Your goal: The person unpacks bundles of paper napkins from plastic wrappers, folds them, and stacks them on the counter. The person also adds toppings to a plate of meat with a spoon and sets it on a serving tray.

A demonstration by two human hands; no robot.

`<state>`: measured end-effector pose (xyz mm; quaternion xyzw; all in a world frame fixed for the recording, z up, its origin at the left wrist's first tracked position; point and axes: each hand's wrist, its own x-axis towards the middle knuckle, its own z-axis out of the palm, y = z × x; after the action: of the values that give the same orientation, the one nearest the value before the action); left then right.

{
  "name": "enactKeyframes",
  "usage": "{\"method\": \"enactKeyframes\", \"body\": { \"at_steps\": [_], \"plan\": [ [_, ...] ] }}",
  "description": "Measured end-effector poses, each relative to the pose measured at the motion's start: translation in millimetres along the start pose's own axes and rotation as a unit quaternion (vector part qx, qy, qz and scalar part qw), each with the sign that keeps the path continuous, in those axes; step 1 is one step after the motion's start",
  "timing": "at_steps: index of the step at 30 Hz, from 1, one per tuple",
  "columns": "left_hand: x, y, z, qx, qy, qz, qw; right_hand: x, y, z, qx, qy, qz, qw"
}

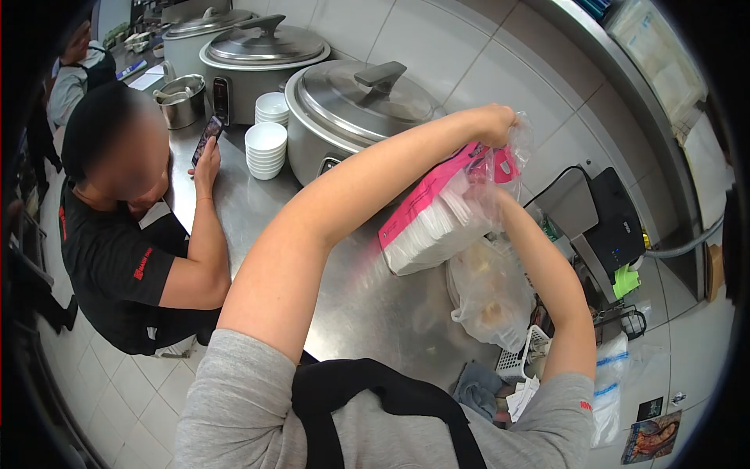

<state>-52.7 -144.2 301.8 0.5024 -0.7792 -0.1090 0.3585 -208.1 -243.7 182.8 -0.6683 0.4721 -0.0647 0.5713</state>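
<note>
A pink and clear plastic pack of white paper napkins (426,234) is tilted over the steel counter (344,313). My left hand (498,125) is closed on the plastic at the upper, open-looking end of the pack. Just below it, my right hand (492,197) reaches into the crumpled clear film against the napkins. Film covers its fingers, so I cannot see whether they grip anything. Under my right forearm lies a clear plastic bag (492,301) with pale brown contents I cannot make out.
Large lidded cookers (363,102) line the wall, with stacked white bowls (266,148) beside them. At left, a person in black (133,258) holds a phone (207,141). On the right are a black printer (605,215), a white basket (523,356) and a grey cloth (478,387).
</note>
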Motion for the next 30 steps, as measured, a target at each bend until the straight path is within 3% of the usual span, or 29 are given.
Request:
{"method": "enactKeyframes", "body": {
  "at_steps": [2,4,7,8,10,11,12,13,14,16,17,19,22,27,29,30],
  "plan": [
    [-0.6,-0.3,-1.4,-0.004,-0.008,-0.004,1.0,-4.1,2.9,4.8,-0.035,0.024,0.005,0.999],
    [1.1,2.8,1.0,-0.01,-0.019,-0.003,1.0,-8.5,10.0,12.6,0.019,0.073,-0.074,0.994],
    [2.7,5.1,5.7,-0.02,-0.048,-0.026,0.998,-6.8,4.9,19.7,-0.028,0.053,-0.022,0.998],
    [1.8,2.9,8.2,0.005,-0.022,0.006,1.0,-5.0,9.4,20.0,-0.027,0.051,-0.024,0.998],
    [-1.3,3.1,6.1,0.031,0.005,0.037,0.999,-6.2,17.3,21.0,-0.126,0.107,-0.171,0.971],
    [-3.9,5.4,2.7,0.034,-0.001,0.033,0.999,-8.8,13.0,15.5,-0.127,0.106,-0.172,0.971],
    [-6.8,7.7,-0.1,0.035,-0.008,0.029,0.999,-13.2,6.5,6.3,-0.308,0.117,-0.271,0.904],
    [-6.0,7.5,-0.4,0.033,-0.008,0.028,0.999,-22.7,-1.7,4.3,-0.474,0.121,-0.357,0.796],
    [-3.1,6.6,-1.3,0.018,-0.023,0.01,1.0,-36.0,-12.7,7.2,-0.474,0.12,-0.356,0.797],
    [-1.9,7.5,-3.6,0.002,-0.036,-0.007,0.999,-66.0,-41.9,16.4,-0.395,-0.111,-0.21,0.887],
    [-2.6,8.3,-5.5,0.0,-0.047,-0.012,0.999,-76.0,-51.7,26.1,-0.396,-0.111,-0.21,0.887],
    [-1.3,6.5,-3.9,-0.003,-0.059,-0.017,0.998,-88.0,-61.6,46.2,-0.57,-0.129,-0.148,0.798],
    [1.1,1.1,2.2,0.034,-0.019,0.043,0.998,-57.8,-39.1,45.3,-0.613,-0.142,-0.164,0.76],
    [0.0,3.1,2.9,-0.031,0.003,0.032,0.999,4.9,8.9,37.1,-0.551,-0.168,-0.208,0.79],
    [7.9,-7.5,10.1,-0.007,0.027,0.059,0.998,-3.9,-1.2,45.1,-0.544,-0.17,-0.207,0.795],
    [10.7,-11.8,11.5,0.019,0.055,0.082,0.995,-26.0,-22.0,50.8,-0.512,-0.138,-0.153,0.834]
  ]
}}
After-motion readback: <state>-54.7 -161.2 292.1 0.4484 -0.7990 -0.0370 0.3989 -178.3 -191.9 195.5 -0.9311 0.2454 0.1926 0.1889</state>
